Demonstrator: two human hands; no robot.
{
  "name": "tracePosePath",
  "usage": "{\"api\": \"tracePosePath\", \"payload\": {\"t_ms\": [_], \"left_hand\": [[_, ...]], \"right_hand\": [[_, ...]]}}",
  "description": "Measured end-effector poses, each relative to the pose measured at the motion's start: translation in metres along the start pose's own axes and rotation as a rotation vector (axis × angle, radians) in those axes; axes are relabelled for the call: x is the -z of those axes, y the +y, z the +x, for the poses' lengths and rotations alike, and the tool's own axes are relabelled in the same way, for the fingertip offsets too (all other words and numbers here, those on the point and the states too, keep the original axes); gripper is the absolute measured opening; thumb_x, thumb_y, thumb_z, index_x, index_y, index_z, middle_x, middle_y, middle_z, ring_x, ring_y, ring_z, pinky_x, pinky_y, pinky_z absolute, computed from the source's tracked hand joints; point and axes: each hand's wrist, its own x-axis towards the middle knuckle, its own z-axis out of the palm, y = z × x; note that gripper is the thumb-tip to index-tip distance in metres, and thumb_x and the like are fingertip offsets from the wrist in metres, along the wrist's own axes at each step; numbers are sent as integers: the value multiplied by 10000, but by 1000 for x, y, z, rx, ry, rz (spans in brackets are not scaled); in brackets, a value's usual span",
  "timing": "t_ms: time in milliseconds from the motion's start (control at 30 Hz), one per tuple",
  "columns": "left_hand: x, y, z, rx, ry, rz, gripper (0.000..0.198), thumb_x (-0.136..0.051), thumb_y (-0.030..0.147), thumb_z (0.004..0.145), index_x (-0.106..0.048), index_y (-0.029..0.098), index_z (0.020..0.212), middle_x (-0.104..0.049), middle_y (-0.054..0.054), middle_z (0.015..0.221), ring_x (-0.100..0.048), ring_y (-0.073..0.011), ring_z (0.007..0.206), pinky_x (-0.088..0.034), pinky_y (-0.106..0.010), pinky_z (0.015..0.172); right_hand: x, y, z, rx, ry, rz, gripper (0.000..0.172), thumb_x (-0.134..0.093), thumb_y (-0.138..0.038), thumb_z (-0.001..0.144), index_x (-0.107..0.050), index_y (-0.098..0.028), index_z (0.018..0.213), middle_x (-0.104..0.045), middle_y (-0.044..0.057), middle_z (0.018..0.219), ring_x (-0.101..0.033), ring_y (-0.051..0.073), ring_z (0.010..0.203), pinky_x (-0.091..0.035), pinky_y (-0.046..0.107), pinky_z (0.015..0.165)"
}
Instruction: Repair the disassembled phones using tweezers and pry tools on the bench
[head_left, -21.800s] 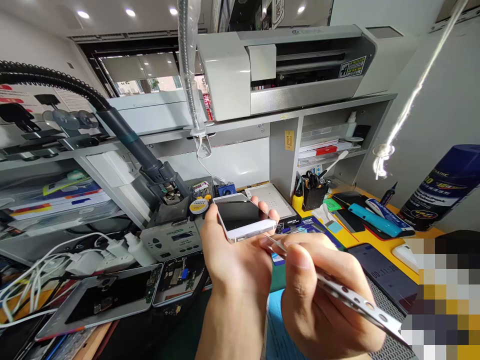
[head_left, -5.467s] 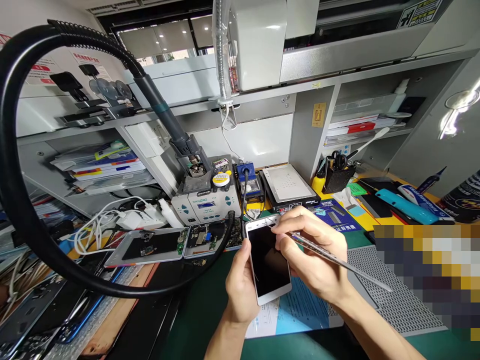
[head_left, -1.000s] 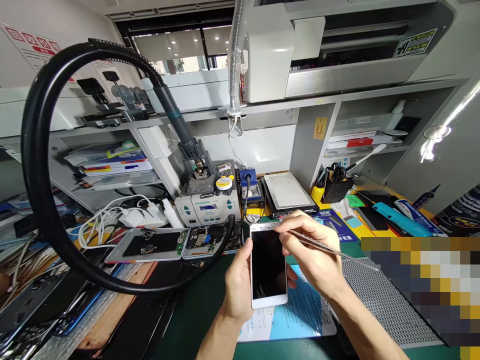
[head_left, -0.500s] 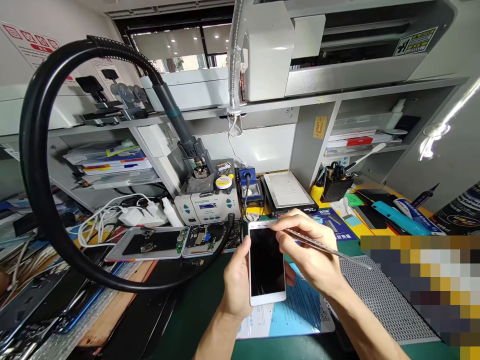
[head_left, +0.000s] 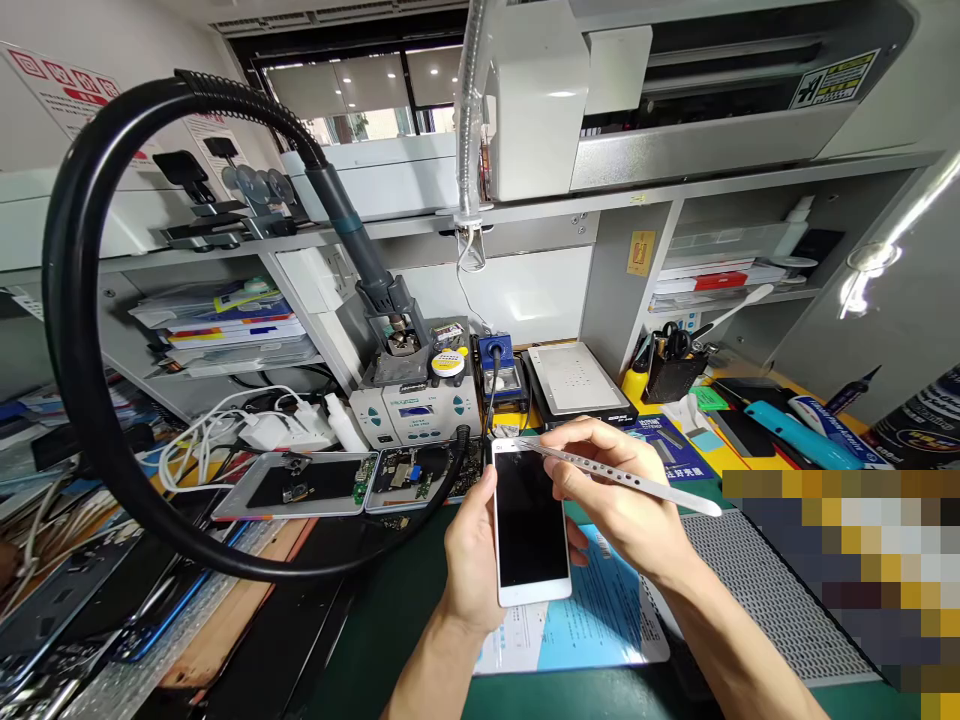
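Note:
A white phone with a dark screen is held upright, its face toward me. My left hand grips it, the thumb on the left edge and fingertips showing past the right edge. My right hand pinches metal tweezers, whose tips are at the phone's top edge near the earpiece. Under the phone lies a blue and white printed sheet on the green mat.
A hot-air station with a looping black hose stands behind on the left. Opened phones lie at the left. A soldering iron stand, a flat heating plate and a pen holder are at the back.
The tweezers have turned, showing their perforated broad side, and their tips now reach the phone's top. The phone has shifted slightly left and up.

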Motion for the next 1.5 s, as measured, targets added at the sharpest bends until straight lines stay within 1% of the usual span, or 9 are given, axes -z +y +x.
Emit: {"api": "tracePosePath", "payload": {"t_ms": [200, 467, 567, 667, 833, 933, 1167, 1333, 1500], "left_hand": [[-2, 1, 0, 50, -9, -7, 479, -478, 467, 972, -669, 170, 1295, -774, -113, 1028, -726, -334, 954, -544, -462, 872], [-8, 4, -2, 106, -1, -7, 512, -461, 516, 958, -700, 149, 1224, -772, -131, 983, -728, -352, 933, -552, -476, 845], [-9, 5, -2, 117, 6, -4, 520, -446, 519, 961, -698, 145, 1221, -770, -134, 977, -729, -351, 928, -551, -479, 847], [-8, 6, -2, 119, -3, -8, 515, -425, 505, 970, -693, 149, 1230, -770, -132, 977, -731, -346, 926, -549, -479, 854], [-7, 5, -2, 97, 22, 0, 508, -484, 513, 945, -696, 144, 1223, -770, -134, 979, -730, -351, 924, -548, -483, 858], [-7, 4, -1, 96, 21, 4, 505, -487, 509, 944, -699, 141, 1216, -771, -131, 970, -728, -352, 931, -550, -479, 855], [-5, 4, -2, 94, -44, 13, 527, -421, 525, 975, -715, 147, 1194, -773, -127, 950, -729, -345, 937, -549, -473, 854], [-3, 3, -1, 110, -58, 17, 543, -399, 528, 979, -727, 138, 1166, -771, -127, 909, -732, -337, 905, -548, -465, 841], [0, 2, -1, 91, -117, 59, 602, -320, 540, 1005, -755, 128, 1061, -756, -127, 806, -724, -283, 758, -542, -418, 773]], "right_hand": [[0, 1, 2, -58, 12, 58, 223, -759, -315, 812, -592, -208, 914, -582, -54, 610, -452, 91, 300, -421, 226, 242], [1, 1, 3, -62, 54, 16, 265, -797, -367, 785, -644, -190, 911, -598, -42, 594, -490, 109, 312, -431, 227, 236], [0, 1, 4, -63, 68, 72, 271, -790, -381, 791, -632, -197, 913, -588, -51, 577, -466, 109, 289, -428, 241, 226], [0, 1, 4, -72, 65, 112, 275, -782, -394, 798, -620, -210, 924, -581, -60, 573, -453, 108, 282, -433, 253, 229], [-1, 2, 4, -38, 88, 25, 251, -785, -369, 797, -641, -197, 910, -605, -40, 575, -480, 102, 318, -414, 204, 237], [-1, 2, 5, -43, 97, 51, 255, -777, -375, 804, -623, -205, 915, -588, -55, 566, -466, 102, 308, -429, 223, 240], [-1, 2, 4, -26, 110, -21, 228, -773, -363, 810, -644, -204, 911, -604, -41, 580, -491, 98, 332, -401, 185, 243], [-1, 4, 3, -30, 110, 48, 230, -758, -375, 812, -622, -213, 904, -575, -62, 555, -449, 94, 302, -404, 211, 247], [0, 3, 5, 36, 132, -93, 162, -748, -324, 814, -658, -204, 874, -617, -31, 581, -548, 107, 400, -451, 188, 332]]}}
